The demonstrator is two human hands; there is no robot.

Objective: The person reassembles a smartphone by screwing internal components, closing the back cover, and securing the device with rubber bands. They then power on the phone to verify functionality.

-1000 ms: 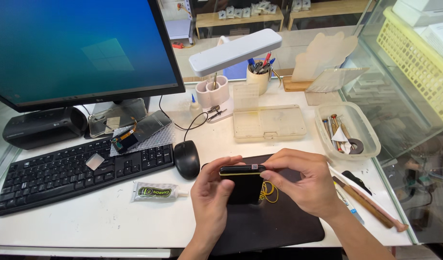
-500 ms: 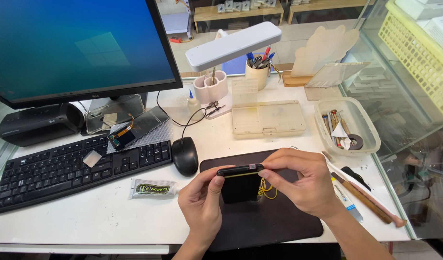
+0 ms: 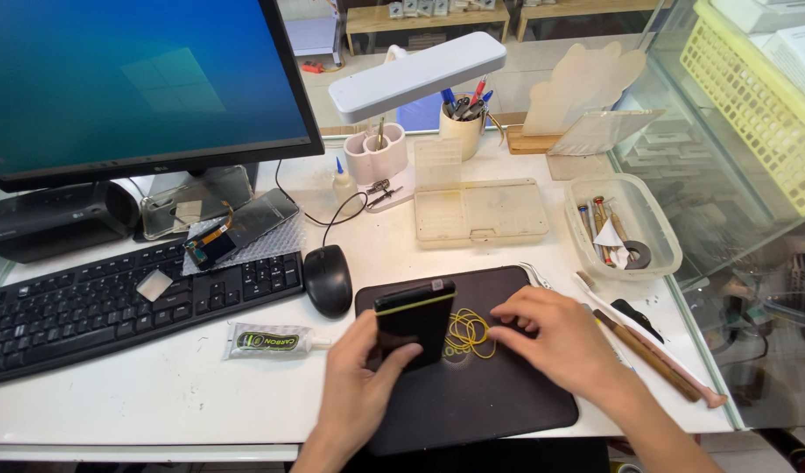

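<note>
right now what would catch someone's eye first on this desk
First the two hands at the front: the left hand holds a dark phone upright over the black mat, while the right hand reaches onto yellow rubber bands lying beside it. Next comes the big lit blue monitor at the back left, above a black keyboard. A white desk lamp stands behind the mat.

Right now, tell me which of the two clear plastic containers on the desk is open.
The tray at the right, holding screwdrivers and a tape roll, is open-topped. The flat compartment box behind the mat is lidded shut.
</note>
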